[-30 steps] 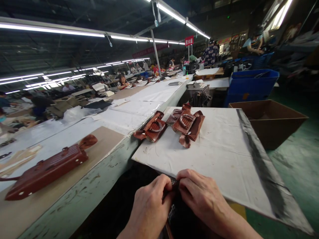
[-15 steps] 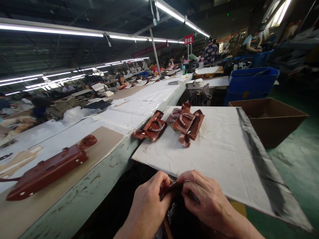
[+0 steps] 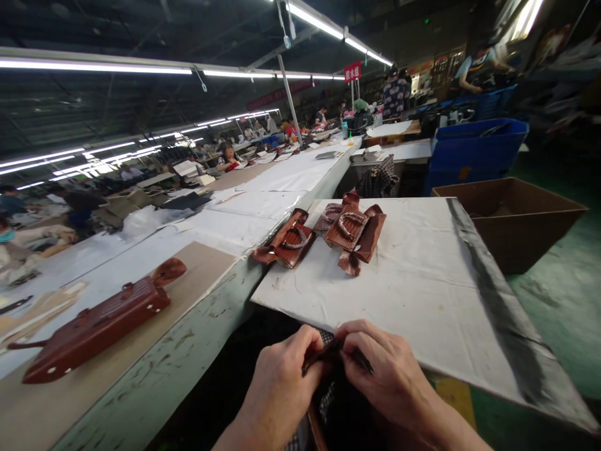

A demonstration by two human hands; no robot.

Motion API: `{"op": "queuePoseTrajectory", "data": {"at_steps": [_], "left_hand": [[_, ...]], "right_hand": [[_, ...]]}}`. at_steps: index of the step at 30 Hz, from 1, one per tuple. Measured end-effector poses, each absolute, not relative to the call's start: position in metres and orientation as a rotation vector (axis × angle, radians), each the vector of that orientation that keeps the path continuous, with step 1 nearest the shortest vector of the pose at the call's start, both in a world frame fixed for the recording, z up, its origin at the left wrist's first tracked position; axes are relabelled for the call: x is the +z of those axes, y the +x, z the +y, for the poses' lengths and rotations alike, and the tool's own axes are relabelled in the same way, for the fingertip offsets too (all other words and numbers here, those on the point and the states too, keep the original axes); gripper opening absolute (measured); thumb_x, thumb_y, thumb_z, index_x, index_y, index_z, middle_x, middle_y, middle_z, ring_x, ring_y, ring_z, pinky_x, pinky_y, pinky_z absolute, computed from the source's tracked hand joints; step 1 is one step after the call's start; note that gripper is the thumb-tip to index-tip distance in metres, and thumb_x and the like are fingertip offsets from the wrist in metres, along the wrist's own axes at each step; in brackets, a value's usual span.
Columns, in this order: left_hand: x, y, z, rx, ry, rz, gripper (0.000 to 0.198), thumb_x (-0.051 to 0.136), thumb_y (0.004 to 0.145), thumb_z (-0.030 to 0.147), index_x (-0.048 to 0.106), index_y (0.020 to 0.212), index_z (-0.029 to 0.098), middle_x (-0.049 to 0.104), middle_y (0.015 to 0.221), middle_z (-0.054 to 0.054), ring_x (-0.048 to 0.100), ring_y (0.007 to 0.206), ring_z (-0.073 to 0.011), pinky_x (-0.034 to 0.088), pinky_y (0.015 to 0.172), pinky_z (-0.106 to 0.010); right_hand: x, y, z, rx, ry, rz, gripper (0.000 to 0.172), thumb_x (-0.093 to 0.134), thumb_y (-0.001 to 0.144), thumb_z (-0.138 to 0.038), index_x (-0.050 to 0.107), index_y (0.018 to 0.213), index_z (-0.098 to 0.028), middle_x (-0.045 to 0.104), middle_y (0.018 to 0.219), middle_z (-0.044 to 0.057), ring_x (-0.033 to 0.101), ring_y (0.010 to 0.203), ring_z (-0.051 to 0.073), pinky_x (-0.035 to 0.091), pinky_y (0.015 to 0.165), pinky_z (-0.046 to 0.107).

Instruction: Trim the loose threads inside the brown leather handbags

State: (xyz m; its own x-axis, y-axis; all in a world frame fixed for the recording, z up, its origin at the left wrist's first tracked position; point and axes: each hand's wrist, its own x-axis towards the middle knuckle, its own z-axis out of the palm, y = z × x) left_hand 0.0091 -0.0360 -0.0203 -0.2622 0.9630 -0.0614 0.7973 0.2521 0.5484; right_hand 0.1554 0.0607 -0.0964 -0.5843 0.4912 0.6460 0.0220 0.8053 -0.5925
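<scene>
Close to my body, my left hand (image 3: 284, 379) and my right hand (image 3: 392, 373) face each other, thumbs and fingertips pinched together. Between them runs the dark edge (image 3: 328, 352) of a leather-like piece, gripped from both sides; most of it is in shadow or behind my fingers. Black-and-white checked cloth (image 3: 327, 338) shows around it, and a thin brown strip (image 3: 315, 429) runs below. On the white board beyond my hands lie several brown crocodile-textured bag pieces (image 3: 346, 232) with wrapped handles. A finished-looking reddish-brown bag (image 3: 98, 329) lies on its side at the left.
A long paper-covered bench (image 3: 277, 181) stretches away on the left, its pale green edge beside me. The white board (image 3: 413, 288) juts out at the right. Past it stand a brown bin (image 3: 511, 232) and a blue crate (image 3: 476, 156). Other people work farther off.
Both hands keep their pinch on the dark edge, with only small finger shifts. The view has moved slightly, bringing a person at the far left edge more into sight.
</scene>
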Motion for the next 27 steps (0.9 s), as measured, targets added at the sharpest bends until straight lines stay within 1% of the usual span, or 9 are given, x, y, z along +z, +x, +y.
{"op": "queuePoseTrajectory", "data": {"at_steps": [4,9,13,19,22,25,27], "left_hand": [[-0.018,0.006,-0.032,0.551,1.603,2.141,0.018,0.062,0.079,0.010,0.049,0.074,0.022,0.053,0.065,0.008,0.050,0.060,-0.0096,0.034,0.059,-0.020],[-0.017,0.003,-0.027,0.512,1.606,2.110,0.017,0.064,0.080,0.016,0.050,0.071,0.021,0.054,0.063,0.007,0.050,0.058,-0.0105,0.033,0.056,-0.020],[-0.017,0.004,-0.025,0.506,1.613,2.111,0.018,0.065,0.081,0.018,0.051,0.070,0.021,0.055,0.062,0.007,0.049,0.057,-0.0105,0.033,0.056,-0.020],[-0.013,0.007,-0.024,0.461,1.591,2.129,0.017,0.066,0.081,0.016,0.053,0.071,0.021,0.058,0.063,0.007,0.053,0.059,-0.0114,0.035,0.057,-0.021],[-0.014,0.007,-0.023,0.451,1.641,2.135,0.012,0.067,0.080,0.015,0.058,0.076,0.021,0.062,0.067,0.006,0.056,0.062,-0.0116,0.037,0.058,-0.020],[-0.018,0.002,-0.022,0.424,1.825,2.076,0.008,0.063,0.084,0.015,0.065,0.084,0.023,0.067,0.077,0.005,0.062,0.069,-0.0128,0.041,0.061,-0.019],[-0.024,-0.003,-0.022,0.393,2.056,2.013,0.016,0.055,0.088,0.015,0.067,0.079,0.022,0.066,0.074,0.002,0.063,0.065,-0.0133,0.042,0.058,-0.020]], "right_hand": [[-0.093,0.155,0.062,0.691,-0.367,-2.131,0.017,0.048,0.084,-0.003,0.050,0.083,-0.019,0.066,0.091,0.004,0.066,0.072,0.014,0.053,0.063,0.024],[-0.092,0.157,0.063,0.754,-0.333,-2.134,0.016,0.047,0.087,-0.003,0.049,0.084,-0.020,0.065,0.090,0.004,0.064,0.074,0.013,0.052,0.065,0.023],[-0.095,0.159,0.064,0.796,-0.337,-2.149,0.016,0.047,0.088,-0.004,0.048,0.086,-0.020,0.064,0.091,0.003,0.063,0.075,0.013,0.051,0.065,0.023],[-0.097,0.161,0.063,0.834,-0.348,-2.156,0.016,0.046,0.089,-0.005,0.047,0.087,-0.021,0.063,0.091,0.002,0.063,0.076,0.013,0.047,0.065,0.022],[-0.098,0.159,0.065,0.871,-0.354,-2.150,0.016,0.046,0.088,-0.005,0.046,0.086,-0.022,0.064,0.091,0.002,0.063,0.076,0.013,0.046,0.065,0.022],[-0.098,0.157,0.066,0.929,-0.400,-2.122,0.017,0.047,0.085,-0.005,0.049,0.085,-0.022,0.065,0.088,0.001,0.063,0.074,0.013,0.046,0.065,0.023],[-0.096,0.155,0.065,0.956,-0.460,-2.095,0.016,0.049,0.082,-0.005,0.052,0.084,-0.021,0.066,0.084,0.001,0.063,0.071,0.013,0.046,0.065,0.023]]}}
